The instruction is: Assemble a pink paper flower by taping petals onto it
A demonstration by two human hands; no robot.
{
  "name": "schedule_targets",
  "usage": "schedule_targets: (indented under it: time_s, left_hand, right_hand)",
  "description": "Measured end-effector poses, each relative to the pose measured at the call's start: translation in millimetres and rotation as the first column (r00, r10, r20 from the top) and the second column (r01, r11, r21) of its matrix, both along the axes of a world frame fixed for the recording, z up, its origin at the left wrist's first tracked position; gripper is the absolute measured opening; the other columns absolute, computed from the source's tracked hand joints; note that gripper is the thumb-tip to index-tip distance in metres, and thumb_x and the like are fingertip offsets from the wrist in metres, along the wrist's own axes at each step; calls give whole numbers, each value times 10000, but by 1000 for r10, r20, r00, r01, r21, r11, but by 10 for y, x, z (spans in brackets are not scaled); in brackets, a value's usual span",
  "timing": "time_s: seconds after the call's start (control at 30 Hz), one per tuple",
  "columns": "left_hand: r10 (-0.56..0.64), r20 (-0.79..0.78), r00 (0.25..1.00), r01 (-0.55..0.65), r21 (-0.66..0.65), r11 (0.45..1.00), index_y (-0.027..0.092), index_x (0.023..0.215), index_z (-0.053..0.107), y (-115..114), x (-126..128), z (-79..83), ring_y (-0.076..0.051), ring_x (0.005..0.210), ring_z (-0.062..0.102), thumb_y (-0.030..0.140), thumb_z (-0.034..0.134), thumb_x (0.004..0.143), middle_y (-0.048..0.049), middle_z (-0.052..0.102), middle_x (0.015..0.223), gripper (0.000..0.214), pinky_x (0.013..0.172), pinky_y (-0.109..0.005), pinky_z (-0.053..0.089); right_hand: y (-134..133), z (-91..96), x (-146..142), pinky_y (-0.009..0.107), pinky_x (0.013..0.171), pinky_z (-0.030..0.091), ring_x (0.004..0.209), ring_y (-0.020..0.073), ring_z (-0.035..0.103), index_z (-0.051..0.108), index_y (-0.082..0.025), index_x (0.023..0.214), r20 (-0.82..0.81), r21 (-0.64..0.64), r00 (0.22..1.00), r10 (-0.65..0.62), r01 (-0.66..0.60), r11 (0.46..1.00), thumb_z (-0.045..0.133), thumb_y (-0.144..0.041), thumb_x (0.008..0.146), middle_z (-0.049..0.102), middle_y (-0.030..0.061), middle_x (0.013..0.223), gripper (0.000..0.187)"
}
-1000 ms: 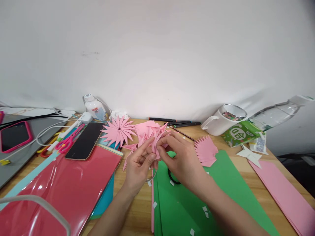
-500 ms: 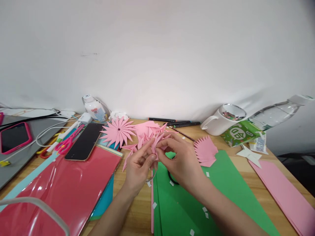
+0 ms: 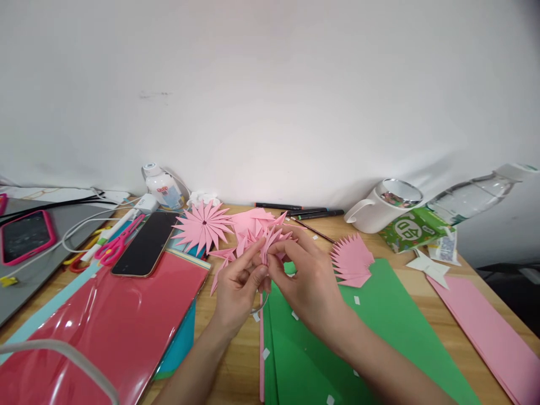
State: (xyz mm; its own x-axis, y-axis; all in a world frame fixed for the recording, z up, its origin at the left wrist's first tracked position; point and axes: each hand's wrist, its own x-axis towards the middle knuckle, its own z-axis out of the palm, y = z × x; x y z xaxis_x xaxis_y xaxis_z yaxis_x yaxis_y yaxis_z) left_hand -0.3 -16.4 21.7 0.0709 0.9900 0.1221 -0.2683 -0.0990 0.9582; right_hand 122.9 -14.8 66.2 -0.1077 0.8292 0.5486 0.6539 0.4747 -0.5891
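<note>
My left hand [image 3: 240, 287] and my right hand [image 3: 310, 278] meet mid-table, both closed on a pink folded paper piece [image 3: 270, 242] with pointed tips. The left thumb and fingers pinch its lower left side; the right thumb and forefinger press its right side. My fingers hide much of it. Just behind lie more pink folded papers [image 3: 248, 221]. A round pink paper star [image 3: 203, 223] with many points sits to the left. Right of my right hand is a pink fan of folded paper [image 3: 352, 260]. Under my right arm spread green paper sheets [image 3: 392, 326] with small white scraps.
At left are a red plastic-covered pack [image 3: 122, 320], a black phone [image 3: 145, 244], pink scissors [image 3: 118, 242] and a white bottle [image 3: 162, 185]. Markers [image 3: 318, 214] lie by the wall. A white mug [image 3: 379, 208], green box [image 3: 415, 229] and pink paper strips [image 3: 481, 332] are at right.
My right hand has shifted slightly, with its wrist a little lower, and now covers the black ring that showed beneath it. Both hands keep their pinch on the folded paper.
</note>
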Motion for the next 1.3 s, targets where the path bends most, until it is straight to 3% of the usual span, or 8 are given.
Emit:
schedule_targets:
  time_s: [0.2, 0.43, 0.63, 0.73, 0.9, 1.17, 1.3]
  left_hand:
    - [-11, 10, 1000, 11, -14, 1000, 218, 1179, 629, -2, -8, 2, -57, 457, 505, 301, 688, 751, 33, 527, 601, 440, 433, -159, 405]
    - [-15, 7, 1000, 15, -2, 1000, 220, 1197, 615, 4, -16, -7, -58, 459, 504, 300, 682, 758, 31, 535, 598, 451, 434, -160, 388]
    - [11, -34, 999, -10, 8, 1000, 219, 1160, 641, 2, -26, -34, -62, 446, 498, 303, 665, 771, 37, 541, 551, 398, 433, -168, 392]
    - [17, -63, 998, -16, 19, 1000, 211, 1142, 651, 0, -26, -44, -60, 435, 464, 293, 657, 776, 44, 529, 507, 375, 428, -171, 381]
    - [36, -61, 997, -30, 102, 994, 218, 1116, 662, 8, -8, -78, -60, 454, 450, 280, 658, 771, 22, 584, 600, 351, 424, -184, 382]
    - [7, -58, 998, -5, 23, 1000, 209, 1156, 639, 5, -3, -28, -61, 433, 468, 315, 674, 759, 39, 538, 505, 412, 420, -167, 373]
    - [12, -56, 998, -12, 3, 1000, 207, 1156, 641, 3, -1, -14, -62, 439, 475, 325, 677, 757, 39, 535, 506, 417, 425, -163, 377]
  right_hand:
    - [-1, -36, -25, 291, 565, 476, 695, 178, 600, 535, -168, 736, 79, 30, 996, -42, 40, 999, 477, -115, 810, 589, 119, 915, 108]
    - [7, -28, -34, 267, 533, 470, 720, 174, 608, 503, -181, 749, 81, 97, 996, -45, 37, 995, 465, -109, 820, 570, 122, 952, 108]
    - [38, -23, 6, 282, 580, 502, 692, 154, 609, 521, -169, 735, 22, -32, 998, 52, -52, 998, 473, -122, 846, 571, 123, 970, 130]
    - [29, -25, 7, 289, 566, 500, 684, 156, 613, 538, -161, 739, 80, -29, 996, 29, -27, 999, 464, -130, 857, 570, 144, 1042, 142]
    - [10, -23, 3, 279, 527, 485, 673, 161, 627, 556, -153, 759, 129, 1, 992, 4, -4, 1000, 456, -128, 864, 572, 156, 1073, 147]
    - [37, -45, 11, 291, 521, 497, 581, 132, 607, 527, -161, 732, 69, -20, 998, 8, -7, 1000, 486, -122, 816, 572, 158, 1078, 102]
    - [20, -48, -11, 301, 510, 502, 698, 196, 649, 521, -157, 731, 96, 12, 995, -31, 30, 999, 479, -122, 817, 566, 187, 1095, 102]
